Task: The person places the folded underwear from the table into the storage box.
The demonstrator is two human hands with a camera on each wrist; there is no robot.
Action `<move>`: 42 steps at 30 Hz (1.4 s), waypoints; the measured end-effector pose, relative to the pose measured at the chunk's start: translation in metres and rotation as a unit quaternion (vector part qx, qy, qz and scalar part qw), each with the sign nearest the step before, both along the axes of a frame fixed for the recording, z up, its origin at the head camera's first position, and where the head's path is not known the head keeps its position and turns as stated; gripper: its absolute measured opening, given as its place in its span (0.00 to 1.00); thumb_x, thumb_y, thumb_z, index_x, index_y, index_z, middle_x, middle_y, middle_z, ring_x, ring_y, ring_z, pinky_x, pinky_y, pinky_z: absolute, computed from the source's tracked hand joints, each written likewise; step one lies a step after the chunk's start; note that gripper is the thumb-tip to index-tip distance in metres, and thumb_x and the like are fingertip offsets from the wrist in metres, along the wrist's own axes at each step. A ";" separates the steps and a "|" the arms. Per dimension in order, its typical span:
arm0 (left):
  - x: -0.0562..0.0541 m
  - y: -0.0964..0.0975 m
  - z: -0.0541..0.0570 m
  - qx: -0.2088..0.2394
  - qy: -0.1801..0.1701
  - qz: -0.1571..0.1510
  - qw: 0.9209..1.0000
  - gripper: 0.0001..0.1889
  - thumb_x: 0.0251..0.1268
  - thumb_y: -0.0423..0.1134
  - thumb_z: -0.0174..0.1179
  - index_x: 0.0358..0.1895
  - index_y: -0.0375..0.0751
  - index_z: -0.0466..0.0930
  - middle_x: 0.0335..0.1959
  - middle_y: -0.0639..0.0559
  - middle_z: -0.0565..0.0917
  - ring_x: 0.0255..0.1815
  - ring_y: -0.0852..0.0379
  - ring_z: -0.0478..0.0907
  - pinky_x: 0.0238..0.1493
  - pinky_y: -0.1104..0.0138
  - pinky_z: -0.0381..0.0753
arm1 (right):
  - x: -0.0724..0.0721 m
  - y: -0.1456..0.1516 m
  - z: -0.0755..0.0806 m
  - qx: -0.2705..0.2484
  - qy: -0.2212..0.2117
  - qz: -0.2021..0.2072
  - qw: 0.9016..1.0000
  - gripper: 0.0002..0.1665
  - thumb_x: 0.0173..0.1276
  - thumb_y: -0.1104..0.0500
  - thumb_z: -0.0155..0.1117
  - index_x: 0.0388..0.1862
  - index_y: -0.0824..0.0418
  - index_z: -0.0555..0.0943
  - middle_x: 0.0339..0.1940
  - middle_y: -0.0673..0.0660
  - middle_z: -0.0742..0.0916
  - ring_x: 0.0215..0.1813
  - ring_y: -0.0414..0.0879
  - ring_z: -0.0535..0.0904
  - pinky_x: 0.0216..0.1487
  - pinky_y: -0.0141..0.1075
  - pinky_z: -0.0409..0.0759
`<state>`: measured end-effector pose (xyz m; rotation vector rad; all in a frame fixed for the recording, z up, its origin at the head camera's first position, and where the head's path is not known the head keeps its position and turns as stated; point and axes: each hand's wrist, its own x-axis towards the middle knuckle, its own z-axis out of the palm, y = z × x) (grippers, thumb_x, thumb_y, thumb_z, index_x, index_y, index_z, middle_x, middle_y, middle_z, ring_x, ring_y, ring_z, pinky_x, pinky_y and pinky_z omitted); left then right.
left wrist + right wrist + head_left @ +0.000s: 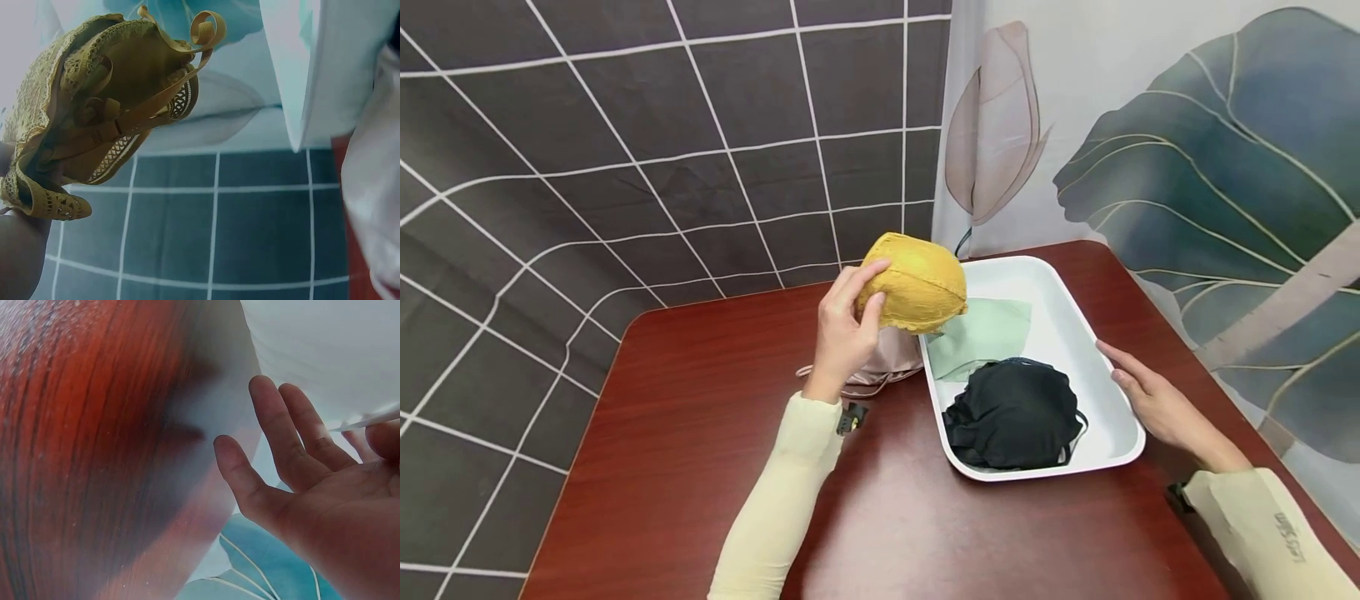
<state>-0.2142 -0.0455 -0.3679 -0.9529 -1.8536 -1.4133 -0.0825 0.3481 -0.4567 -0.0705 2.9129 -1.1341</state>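
My left hand [847, 329] holds a folded yellow bra [921, 283] in the air by the tray's far left corner, thumb and fingers pinching its left side. Lace edging and curled straps show on the bra in the left wrist view. With fingers extended, my right hand [1161, 408] touches the right rim of the white tray [1093, 387]. Seen from the right wrist, several fingers are spread apart beside the tray. Inside the tray lie a light green cloth piece [988, 333] and a bunched black fabric item [1015, 412] with thin straps.
A pale pink satin bag [891, 358] with cords lies against the tray's left side, partly behind my left hand. The red-brown wooden table [700, 467] meets a dark gridded curtain [737, 158] and a pale printed curtain [1217, 167] at the back and right.
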 end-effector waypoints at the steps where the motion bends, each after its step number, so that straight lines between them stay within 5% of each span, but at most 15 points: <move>1: -0.001 0.005 -0.001 -0.004 0.001 -0.003 1.000 0.20 0.56 0.21 0.57 0.53 0.36 0.80 0.37 0.46 0.78 0.36 0.54 0.74 0.38 0.65 0.72 | 0.000 0.000 0.000 0.001 0.000 -0.001 1.000 0.30 0.78 0.55 0.40 0.75 0.60 0.52 0.68 0.76 0.61 0.61 0.75 0.61 0.52 0.69 0.61; 14: -0.014 0.055 -0.028 -0.066 -0.030 -0.037 0.997 0.20 0.60 0.24 0.57 0.56 0.39 0.78 0.39 0.47 0.77 0.40 0.57 0.74 0.43 0.67 0.71 | -0.001 0.000 0.004 -0.003 -0.003 0.006 1.000 0.29 0.78 0.55 0.39 0.74 0.62 0.55 0.70 0.73 0.61 0.65 0.73 0.58 0.55 0.68 0.58; 22: -0.019 0.076 -0.046 -0.128 -0.065 -0.039 0.989 0.20 0.61 0.25 0.57 0.57 0.38 0.77 0.49 0.44 0.78 0.55 0.55 0.73 0.58 0.69 0.67 | -0.003 0.003 0.006 0.000 -0.011 0.014 1.000 0.29 0.78 0.56 0.41 0.74 0.63 0.56 0.70 0.72 0.62 0.66 0.72 0.58 0.56 0.66 0.59; 33: -0.017 0.092 -0.063 -0.243 -0.141 0.013 0.960 0.20 0.63 0.30 0.58 0.59 0.43 0.76 0.41 0.45 0.77 0.47 0.51 0.75 0.52 0.64 0.71 | -0.004 0.005 0.007 0.004 -0.017 0.012 1.000 0.28 0.77 0.58 0.43 0.73 0.63 0.57 0.69 0.73 0.62 0.63 0.72 0.62 0.55 0.65 0.62; 42: -0.012 0.099 -0.069 -0.310 -0.167 0.096 0.931 0.22 0.58 0.37 0.62 0.58 0.51 0.77 0.43 0.45 0.73 0.46 0.50 0.71 0.47 0.62 0.72 | -0.003 0.005 0.007 0.004 -0.016 0.010 1.000 0.29 0.77 0.57 0.43 0.73 0.63 0.56 0.69 0.74 0.62 0.63 0.73 0.62 0.54 0.66 0.62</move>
